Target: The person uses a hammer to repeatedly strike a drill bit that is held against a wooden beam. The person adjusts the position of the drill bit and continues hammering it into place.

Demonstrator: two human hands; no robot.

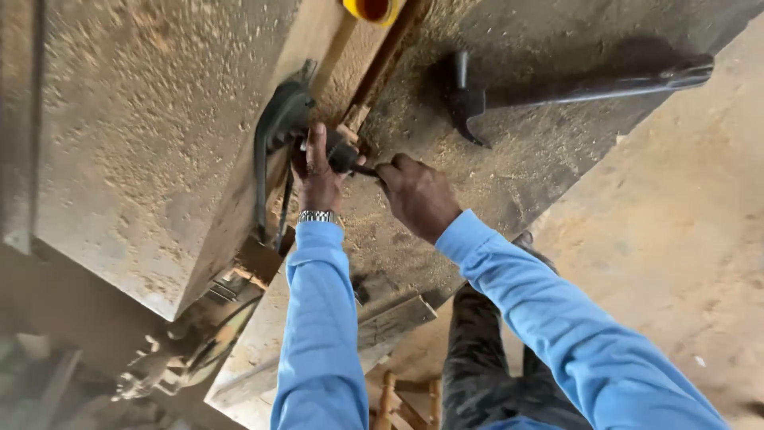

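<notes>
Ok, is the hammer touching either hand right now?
Apart. The head view shows the hammer lying on the dusty bench, bare sawdust between it and the right hand.

Workbench (pixel 143 143), sawdust-coated
Claw hammer (pixel 557 87) lying at 1 o'clock; yellow cup (pixel 372 9) at 12 o'clock edge

Soft, warm daylight, fairly even, brightest toward 3 o'clock. Short dark shadow cast under the hammer (pixel 557 87) toward 11 o'clock, suggesting light from the lower right. No harsh glare; only a mild sheen on the wristwatch (pixel 317 216). Sharp at centre around the left hand (pixel 321 171) and right hand (pixel 418 195). Dim, smeared and out of focus at 7 to 9 o'clock. Wide-angle stretching at the edges, sleeves bulging toward 6 o'clock.
</notes>
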